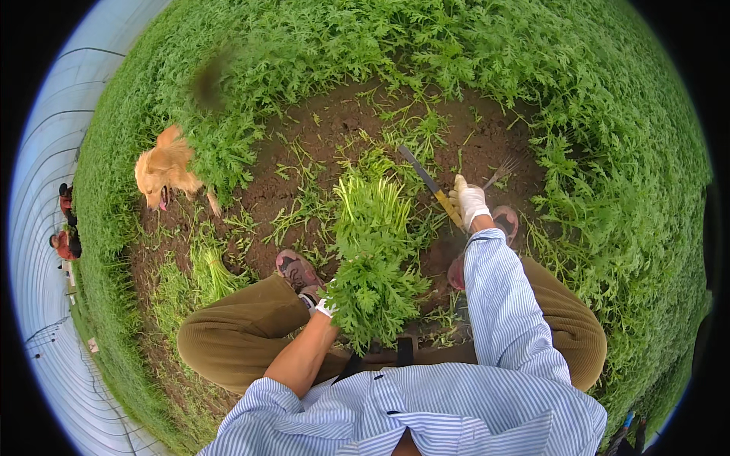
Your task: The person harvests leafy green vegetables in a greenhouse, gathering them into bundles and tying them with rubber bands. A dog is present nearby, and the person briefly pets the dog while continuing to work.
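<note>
A thick bunch of leafy greens (373, 256), like crown daisy, lies between my knees, cut pale stems pointing away from me. My left hand (327, 305), in a white glove, is at the bunch's lower left side, its fingers hidden under the leaves. My right hand (469, 199), gloved in white, is closed beside the yellow handle of a long-bladed knife (425, 176); whether it grips the handle is not plain. The blade points up and left over the soil. Loose cut stems (422, 134) lie beyond the blade.
A golden-haired dog (168, 171) stands at the left by the uncut crop (616, 142), which curves around the bare soil (342, 114). A tied bundle of greens (215, 271) lies beyond my left knee. Two people (68, 245) are far off at the left, near the plastic tunnel wall (48, 165).
</note>
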The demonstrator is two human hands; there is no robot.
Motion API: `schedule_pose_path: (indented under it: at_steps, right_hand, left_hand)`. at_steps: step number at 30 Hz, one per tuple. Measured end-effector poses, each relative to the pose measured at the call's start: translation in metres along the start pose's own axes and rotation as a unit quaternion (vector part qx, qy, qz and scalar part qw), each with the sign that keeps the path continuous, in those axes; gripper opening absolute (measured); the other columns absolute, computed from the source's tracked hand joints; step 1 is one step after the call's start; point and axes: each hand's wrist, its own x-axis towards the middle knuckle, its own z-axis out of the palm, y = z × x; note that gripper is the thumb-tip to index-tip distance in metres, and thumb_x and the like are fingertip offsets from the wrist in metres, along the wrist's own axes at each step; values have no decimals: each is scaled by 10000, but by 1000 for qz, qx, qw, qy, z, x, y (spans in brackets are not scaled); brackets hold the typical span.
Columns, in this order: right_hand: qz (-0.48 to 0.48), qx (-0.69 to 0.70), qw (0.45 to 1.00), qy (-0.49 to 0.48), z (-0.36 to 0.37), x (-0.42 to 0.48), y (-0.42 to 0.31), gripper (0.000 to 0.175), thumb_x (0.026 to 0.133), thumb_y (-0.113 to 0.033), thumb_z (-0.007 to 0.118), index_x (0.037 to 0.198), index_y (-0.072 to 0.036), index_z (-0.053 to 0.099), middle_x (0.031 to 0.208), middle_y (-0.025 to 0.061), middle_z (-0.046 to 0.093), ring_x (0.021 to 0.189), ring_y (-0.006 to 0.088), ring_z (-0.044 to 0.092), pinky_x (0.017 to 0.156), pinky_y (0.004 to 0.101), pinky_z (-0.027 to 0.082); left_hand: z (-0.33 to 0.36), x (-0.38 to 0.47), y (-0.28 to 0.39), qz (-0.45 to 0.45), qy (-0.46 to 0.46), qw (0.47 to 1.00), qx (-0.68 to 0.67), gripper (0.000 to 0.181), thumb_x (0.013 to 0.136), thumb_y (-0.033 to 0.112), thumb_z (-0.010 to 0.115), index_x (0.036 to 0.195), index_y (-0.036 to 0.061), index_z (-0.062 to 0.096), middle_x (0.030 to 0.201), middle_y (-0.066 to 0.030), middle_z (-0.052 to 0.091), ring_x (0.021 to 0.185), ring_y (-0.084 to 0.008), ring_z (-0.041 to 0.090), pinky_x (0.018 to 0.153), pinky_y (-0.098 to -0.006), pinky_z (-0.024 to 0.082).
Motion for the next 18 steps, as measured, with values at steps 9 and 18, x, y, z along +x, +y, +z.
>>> schedule_pose_path:
  at_steps: [9,18]
  right_hand:
    - [81,-79,978,176,-26,72,35,393,918,-255,644,1099,92,623,938,197,700,796,274,705,655,366,496]
    - [9,4,994,108,-48,89,44,243,885,-191,600,867,40,673,769,204,682,737,335,679,634,379,474]
  left_hand:
    - [-45,-33,-3,-20,-27,994,-101,378,991,285,498,1281,44,524,1119,-112,605,954,-257,623,882,-400,527]
    - [-37,-66,29,-35,-54,991,-117,360,970,316,484,1187,42,573,1095,-130,613,902,-272,613,845,-417,516]
